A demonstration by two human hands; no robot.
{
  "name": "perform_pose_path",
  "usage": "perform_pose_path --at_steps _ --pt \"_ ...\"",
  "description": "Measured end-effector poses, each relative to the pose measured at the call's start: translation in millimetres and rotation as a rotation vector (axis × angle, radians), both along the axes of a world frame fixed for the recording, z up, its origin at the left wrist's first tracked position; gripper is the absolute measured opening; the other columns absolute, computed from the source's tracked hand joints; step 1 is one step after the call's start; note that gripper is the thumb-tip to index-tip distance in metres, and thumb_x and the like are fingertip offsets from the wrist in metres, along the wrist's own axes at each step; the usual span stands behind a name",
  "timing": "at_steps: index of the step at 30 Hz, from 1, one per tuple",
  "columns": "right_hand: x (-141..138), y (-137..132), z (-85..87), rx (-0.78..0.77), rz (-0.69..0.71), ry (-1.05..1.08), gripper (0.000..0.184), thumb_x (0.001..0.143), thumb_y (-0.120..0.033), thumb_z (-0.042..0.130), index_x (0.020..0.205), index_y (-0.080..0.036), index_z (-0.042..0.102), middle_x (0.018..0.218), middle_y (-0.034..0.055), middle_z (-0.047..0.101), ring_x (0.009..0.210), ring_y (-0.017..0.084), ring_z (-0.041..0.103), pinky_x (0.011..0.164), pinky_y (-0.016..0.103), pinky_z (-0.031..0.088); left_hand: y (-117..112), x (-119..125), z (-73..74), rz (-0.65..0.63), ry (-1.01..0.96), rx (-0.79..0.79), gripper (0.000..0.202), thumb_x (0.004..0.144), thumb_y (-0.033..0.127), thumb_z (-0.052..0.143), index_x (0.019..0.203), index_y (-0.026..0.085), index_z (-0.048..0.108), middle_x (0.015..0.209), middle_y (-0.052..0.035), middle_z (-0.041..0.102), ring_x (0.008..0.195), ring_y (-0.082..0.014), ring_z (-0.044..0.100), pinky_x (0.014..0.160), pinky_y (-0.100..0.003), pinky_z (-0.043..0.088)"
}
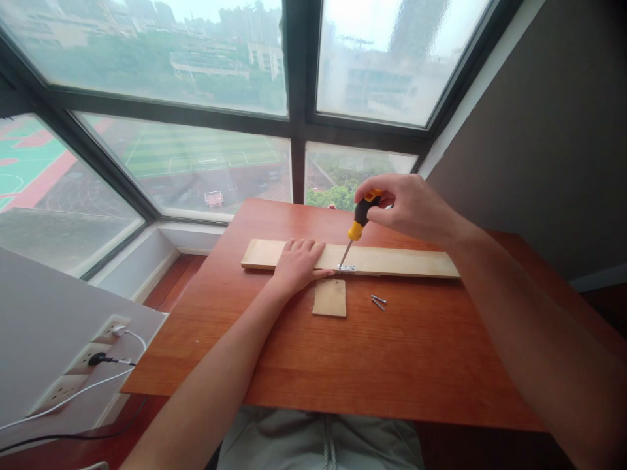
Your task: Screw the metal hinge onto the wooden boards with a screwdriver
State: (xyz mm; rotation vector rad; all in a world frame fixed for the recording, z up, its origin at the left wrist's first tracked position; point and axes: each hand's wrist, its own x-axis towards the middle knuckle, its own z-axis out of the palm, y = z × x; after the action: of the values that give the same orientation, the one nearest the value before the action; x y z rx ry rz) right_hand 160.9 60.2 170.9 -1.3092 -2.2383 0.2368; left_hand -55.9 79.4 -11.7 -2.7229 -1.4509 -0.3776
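Mid-frame, left hand (298,264) flat, fingers slightly spread on the board (396,260), likely light and stiff; right hand's (404,205) fingers curl round the screwdriver (355,230), handle probably the surest hold.

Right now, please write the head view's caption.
Right hand holds screwdriver at metal piece; left hand rests on wooden board.

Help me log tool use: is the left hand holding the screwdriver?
No, the right hand holds the screwdriver, while the left hand lies on the board.
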Motion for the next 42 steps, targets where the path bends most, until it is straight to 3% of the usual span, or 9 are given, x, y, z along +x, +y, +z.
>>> perform_pose_path --at_steps 14,18,20,23,27,31,39,42 --pt "5 6 -3.9 -0.06 0.07 0.114 0.018 0.068 -0.008 0.054 0.072 -0.021 0.065 0.089 0.0025 0.07 0.084 0.02 0.063 0.071 0.033 0.049 1 -1 -3.6 -0.007 -0.002 0.025 0.07 0.086 0.074 0.045 0.132 0.021 0.052 0.125 -0.0133 0.061 0.116 -0.0304 0.053 0.104 -0.043 0.03" --pt "4 5 -3.0 -0.121 0.118 0.135 0.014 0.073 -0.01 0.054 0.076 -0.021 0.063 0.093 0.003 0.069 0.086 0.019 0.062 0.073 0.031 0.048 0 -1 -2.1 -0.009 -0.006 0.02 0.071 0.085 0.074 0.046 0.132 0.021 0.052 0.124 -0.0134 0.061 0.116 -0.0301 0.053 0.104 -0.042 0.031" --pt "2 3 -3.9 -0.145 0.091 0.126 0.008 0.08 -0.019 0.057 0.083 -0.021 0.064 0.089 0.0028 0.068 0.081 0.018 0.061 0.07 0.031 0.047 0 -1 -1.9 -0.005 -0.012 0.014 0.071 0.085 0.074 0.047 0.133 0.022 0.052 0.125 -0.0134 0.061 0.116 -0.0302 0.053 0.104 -0.042 0.031" --pt "-5 4 -7.8 -0.046 -0.009 0.106 0.014 0.087 -0.033 0.059 0.09 -0.021 0.065 0.083 0.0024 0.067 0.073 0.016 0.057 0.066 0.031 0.043 0 -1 -2.0 -0.001 -0.017 0.007 0.069 0.085 0.073 0.048 0.133 0.022 0.052 0.125 -0.0132 0.061 0.117 -0.0302 0.053 0.105 -0.043 0.031" --pt "-10 6 -11.0 0.088 -0.099 -0.039 0.018 0.088 -0.03 0.056 0.099 -0.02 0.066 0.09 0.005 0.07 0.074 0.017 0.058 0.069 0.032 0.042 0 -1 -2.5 -0.004 -0.016 0.011 0.066 0.088 0.071 0.046 0.132 0.022 0.052 0.124 -0.0129 0.061 0.116 -0.0295 0.053 0.104 -0.042 0.031" --pt "-10 7 -4.9 0.086 -0.252 -0.266 0.022 0.088 -0.039 0.056 0.089 -0.02 0.067 0.075 0.0072 0.066 0.069 0.022 0.058 0.061 0.034 0.038 0 -1 -2.0 -0.005 -0.019 0.013 0.063 0.09 0.068 0.046 0.132 0.022 0.052 0.123 -0.0134 0.061 0.117 -0.0297 0.053 0.103 -0.042 0.031" --pt "-2 2 8.7 -0.06 -0.103 -0.238 0.011 0.078 -0.024 0.062 0.087 -0.023 0.068 0.074 0.0013 0.066 0.067 0.017 0.056 0.06 0.03 0.038 1 -1 -1.5 -0.002 -0.015 -0.002 0.061 0.089 0.067 0.048 0.131 0.024 0.053 0.124 -0.0128 0.062 0.116 -0.0298 0.054 0.103 -0.042 0.032" --pt "-4 3 2.9 -0.027 -0.131 -0.209 0.014 0.085 -0.032 0.057 0.084 -0.022 0.067 0.073 0.0022 0.065 0.067 0.017 0.055 0.061 0.031 0.035 1 -1 -1.9 -0.002 -0.019 0.006 0.061 0.089 0.067 0.048 0.131 0.023 0.053 0.124 -0.0129 0.062 0.117 -0.0302 0.053 0.102 -0.042 0.032"
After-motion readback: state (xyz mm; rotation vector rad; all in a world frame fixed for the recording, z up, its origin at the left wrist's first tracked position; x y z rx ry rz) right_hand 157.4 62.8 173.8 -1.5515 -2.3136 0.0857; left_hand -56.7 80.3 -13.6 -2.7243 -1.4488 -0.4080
